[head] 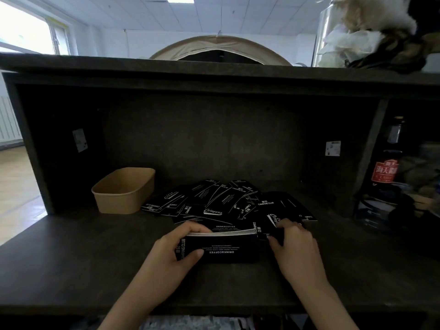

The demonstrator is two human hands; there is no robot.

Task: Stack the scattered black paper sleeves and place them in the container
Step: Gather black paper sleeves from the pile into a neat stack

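Note:
A stack of black paper sleeves with white print stands on edge on the dark counter. My left hand grips its left end, thumb on the front face and fingers over the top. At the stack's right end, my right hand pinches a single black sleeve. Behind the stack, several loose black sleeves lie scattered in an overlapping heap. An empty brown paper container sits at the back left of the heap.
The dark counter is set in a recess with a back wall and a shelf overhead. A dark bottle with a red label and other clutter stand to the right past a divider.

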